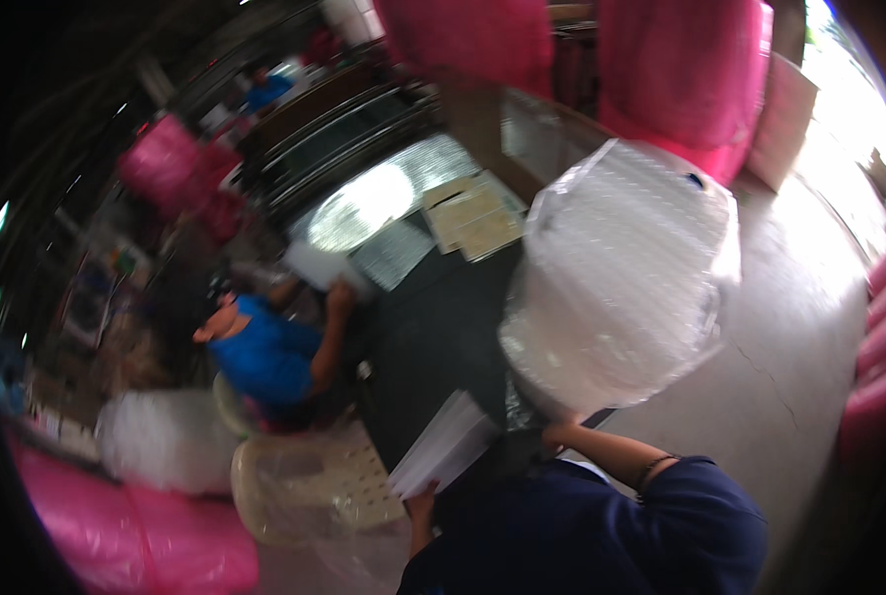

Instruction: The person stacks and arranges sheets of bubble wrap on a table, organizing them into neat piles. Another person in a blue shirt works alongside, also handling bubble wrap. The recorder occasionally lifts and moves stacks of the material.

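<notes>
My left hand (423,502) is closed on the lower corner of a fanned stack of white sheets (445,443), which tilts up over the dark tabletop (431,342). Whether the sheets are paper or thin foam, I cannot tell. At the table's near edge, my right hand (563,434) is by the bottom of a big clear bag full of bubble wrap (627,288). Blur hides its fingers, and whether it grips anything is unclear.
Across the table on the left, a co-worker in a blue shirt (262,347) handles a white sheet (322,266). Brown cardboard pieces (475,220) and silvery bubble sheets (393,254) lie at the far end. A cream plastic chair (309,481) stands left of me; pink rolls (681,79) rise behind.
</notes>
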Demonstrator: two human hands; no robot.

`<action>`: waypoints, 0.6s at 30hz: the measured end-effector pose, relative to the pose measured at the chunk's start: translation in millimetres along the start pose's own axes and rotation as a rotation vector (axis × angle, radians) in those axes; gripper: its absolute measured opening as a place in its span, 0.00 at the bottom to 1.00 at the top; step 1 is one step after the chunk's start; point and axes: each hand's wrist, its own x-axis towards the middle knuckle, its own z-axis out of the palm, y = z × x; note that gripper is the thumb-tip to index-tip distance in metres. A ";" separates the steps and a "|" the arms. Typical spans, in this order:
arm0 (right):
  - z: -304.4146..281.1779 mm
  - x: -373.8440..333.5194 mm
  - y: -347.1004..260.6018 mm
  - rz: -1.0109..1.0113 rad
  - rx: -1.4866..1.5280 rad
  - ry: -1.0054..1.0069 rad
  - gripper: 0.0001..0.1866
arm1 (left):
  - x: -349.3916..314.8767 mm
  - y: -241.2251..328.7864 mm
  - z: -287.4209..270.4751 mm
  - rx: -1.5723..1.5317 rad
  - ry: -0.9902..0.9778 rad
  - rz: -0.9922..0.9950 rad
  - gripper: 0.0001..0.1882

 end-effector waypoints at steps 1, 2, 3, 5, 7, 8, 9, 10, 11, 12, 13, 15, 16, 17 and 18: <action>-37.5 -25.2 -13.0 -0.027 0.055 0.087 0.10 | -0.8 24.3 1.2 -0.139 0.031 0.022 0.33; -73.2 -50.0 -29.3 -0.052 0.125 0.177 0.11 | -0.7 48.2 -1.4 -0.270 0.054 0.055 0.33; -117.3 -108.0 -60.5 -0.108 0.196 0.450 0.13 | -7.0 67.0 -5.8 -0.366 0.101 -0.027 0.33; -182.1 -196.1 -96.5 -0.451 0.109 0.823 0.14 | -13.4 96.9 -6.2 -0.562 0.157 -0.162 0.33; -235.5 -285.7 -144.5 -0.806 0.116 0.913 0.12 | -28.3 50.3 -9.9 -0.603 0.144 -0.246 0.34; -252.9 -317.6 -158.2 -0.981 -0.009 0.921 0.10 | -29.4 51.8 -6.3 -0.608 0.140 -0.283 0.34; -265.4 -345.2 -169.9 -1.283 0.070 1.025 0.08 | -35.5 47.9 -5.9 -0.603 0.150 -0.318 0.34; -271.9 -368.4 -178.4 -1.437 0.071 1.072 0.08 | -37.1 48.5 -4.3 -0.599 0.154 -0.329 0.34; -274.6 -386.4 -187.2 -1.510 0.057 1.090 0.08 | -33.4 54.7 -2.6 -0.597 0.152 -0.328 0.34; -276.3 -398.5 -193.7 -1.523 0.042 1.093 0.08 | -31.8 59.5 -2.0 -0.589 0.151 -0.325 0.34; -276.9 -403.4 -199.3 -1.527 0.035 1.082 0.08 | -33.8 60.9 -3.2 -0.581 0.166 -0.326 0.35; -277.0 -408.7 -206.6 -1.516 0.043 1.050 0.09 | -41.0 63.9 -2.6 -0.567 0.181 -0.336 0.35; -278.1 -413.5 -206.6 -1.493 0.047 1.051 0.09 | -41.3 69.0 -0.9 -0.565 0.165 -0.332 0.35; -277.7 -417.8 -206.4 -1.464 0.053 1.051 0.09 | -36.8 73.8 0.1 -0.562 0.150 -0.326 0.35; -279.5 -421.0 -205.3 -1.431 0.051 1.056 0.09 | -34.4 78.9 -0.1 -0.564 0.105 -0.298 0.36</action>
